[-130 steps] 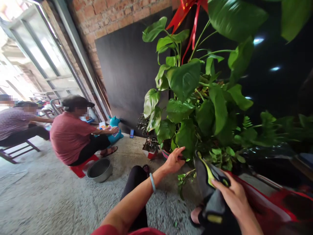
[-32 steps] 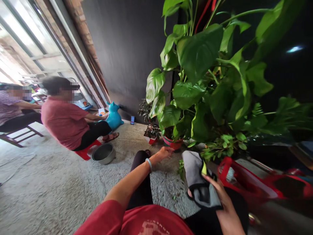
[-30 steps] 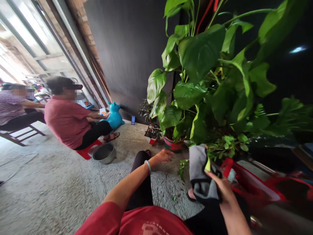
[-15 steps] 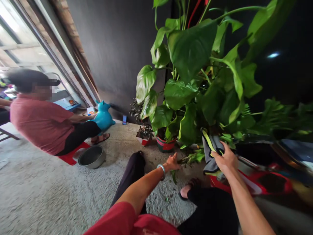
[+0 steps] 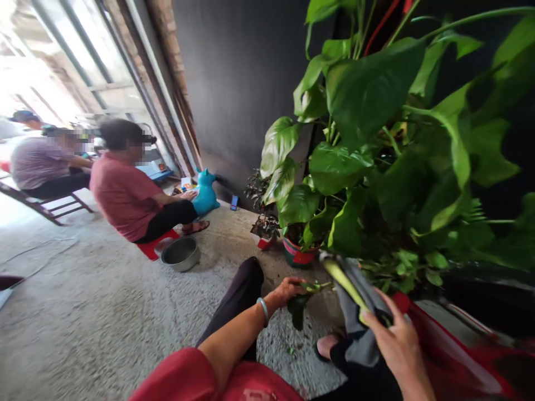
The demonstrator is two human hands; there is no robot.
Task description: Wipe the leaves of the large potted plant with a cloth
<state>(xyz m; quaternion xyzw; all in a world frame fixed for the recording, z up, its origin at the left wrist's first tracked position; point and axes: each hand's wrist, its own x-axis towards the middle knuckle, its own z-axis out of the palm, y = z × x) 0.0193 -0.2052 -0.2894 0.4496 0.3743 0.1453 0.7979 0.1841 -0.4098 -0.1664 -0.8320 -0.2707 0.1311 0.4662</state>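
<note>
My left hand (image 5: 288, 291), a bracelet on its wrist, is closed on the end of a leafy green stem (image 5: 320, 286) low over the floor. A dark leaf (image 5: 297, 311) hangs below those fingers. In my right hand (image 5: 395, 337) is a grey folded cloth item (image 5: 360, 348) with black edging and a yellow-green strip; its far end is blurred, and I cannot make out its exact kind. Above and beyond both hands rises a large broad-leaved potted plant (image 5: 340, 167), its pot (image 5: 296, 253) green and red.
A smaller potted plant (image 5: 264, 228) stands left of the big one, near a phone (image 5: 234, 203) against the dark wall. Further left are a metal basin (image 5: 180, 255), a blue animal-shaped toy (image 5: 206, 192) and a seated person (image 5: 121, 189). Something red (image 5: 451, 340) lies at right.
My view has swung left, bringing a second seated person into sight. My right hand has drawn the grey cloth item lower and nearer to me. The left hand's fingers have closed on the stem.
</note>
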